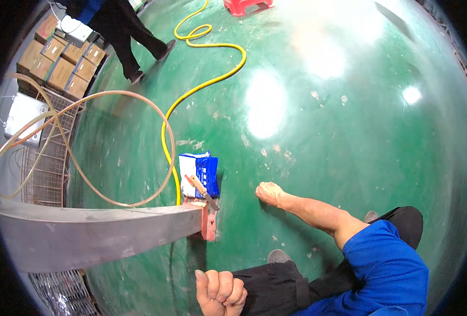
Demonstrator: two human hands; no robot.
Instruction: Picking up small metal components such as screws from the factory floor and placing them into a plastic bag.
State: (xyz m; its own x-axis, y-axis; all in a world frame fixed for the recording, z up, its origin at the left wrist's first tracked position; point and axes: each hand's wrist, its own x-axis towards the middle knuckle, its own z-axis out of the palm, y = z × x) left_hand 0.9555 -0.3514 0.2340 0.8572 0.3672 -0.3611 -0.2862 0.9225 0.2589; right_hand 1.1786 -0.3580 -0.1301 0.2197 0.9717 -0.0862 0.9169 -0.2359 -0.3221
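At the end of the grey beam (112, 231), a bare-bladed knife (200, 186) shows against the blue-and-white bag (209, 174) and could get knocked loose or cut skin if the left hand (221, 293) or right hand (270, 194), both balled up, contents unclear to me, swings across carelessly.

Right hand (269, 194) and left hand (220, 295) both curled

The bare right forearm (312, 211) stretches forward and leftward from the elbow (345, 225), ending in a fist. Low in view, the left hand's fingers (225, 286) fold inward.
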